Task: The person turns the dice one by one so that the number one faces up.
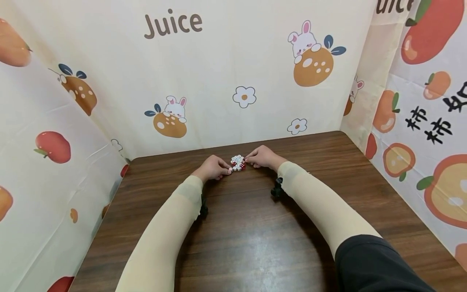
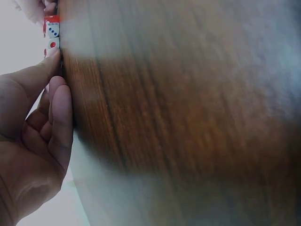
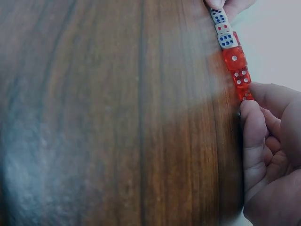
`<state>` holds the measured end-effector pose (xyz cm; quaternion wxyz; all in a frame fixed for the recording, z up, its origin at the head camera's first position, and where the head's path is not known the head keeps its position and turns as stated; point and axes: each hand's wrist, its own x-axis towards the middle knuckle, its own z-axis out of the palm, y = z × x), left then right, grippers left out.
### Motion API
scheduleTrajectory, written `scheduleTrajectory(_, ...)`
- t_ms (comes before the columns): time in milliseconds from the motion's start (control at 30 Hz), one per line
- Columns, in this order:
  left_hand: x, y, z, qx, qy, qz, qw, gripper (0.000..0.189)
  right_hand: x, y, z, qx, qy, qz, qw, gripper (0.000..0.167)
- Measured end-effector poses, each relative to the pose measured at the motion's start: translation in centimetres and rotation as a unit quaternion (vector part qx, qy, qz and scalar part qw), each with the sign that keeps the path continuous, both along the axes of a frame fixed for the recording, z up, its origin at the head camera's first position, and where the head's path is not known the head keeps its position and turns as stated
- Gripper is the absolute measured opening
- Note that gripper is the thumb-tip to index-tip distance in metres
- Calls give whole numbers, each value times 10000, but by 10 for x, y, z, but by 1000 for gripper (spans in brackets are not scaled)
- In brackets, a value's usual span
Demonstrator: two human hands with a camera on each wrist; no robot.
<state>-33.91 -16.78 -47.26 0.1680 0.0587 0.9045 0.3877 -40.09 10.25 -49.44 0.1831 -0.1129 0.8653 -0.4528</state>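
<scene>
A small cluster of white and red dice (image 1: 238,161) lies on the dark wooden table, between the two hands. At its near left side, my left hand (image 1: 212,168) pinches a white die (image 2: 53,44) between thumb and fingers; a red dot shows on that die's face. My right hand (image 1: 264,157) is at the cluster's right side, pinching a red die (image 3: 245,93) at the end of a row. Along this row in the right wrist view come more red dice (image 3: 234,59), then white dice (image 3: 227,40) with blue and red dots.
The brown wooden table (image 1: 240,227) runs back to a printed cloth wall (image 1: 219,73) close behind the dice. More printed cloth hangs at the left and right. A black wrist device (image 1: 277,188) sits under the right forearm, another (image 1: 203,207) under the left.
</scene>
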Motion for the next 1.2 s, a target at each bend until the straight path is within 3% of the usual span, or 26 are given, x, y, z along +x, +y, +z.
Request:
scheduleTrajectory(267, -1, -1, -3, 19, 47, -22, 10000, 20, 3, -1, 0, -16, 44, -13, 10000, 23)
scheduleTrajectory(633, -5, -2, -7, -8, -36, 36, 10000, 22, -3, 4, -2, 166, 106, 416, 9989, 36)
scheduleTrajectory(1200, -4, -3, -3, -12, -20, -47, 10000, 22, -1, 4, -6, -158, -6, 193, 9997, 22)
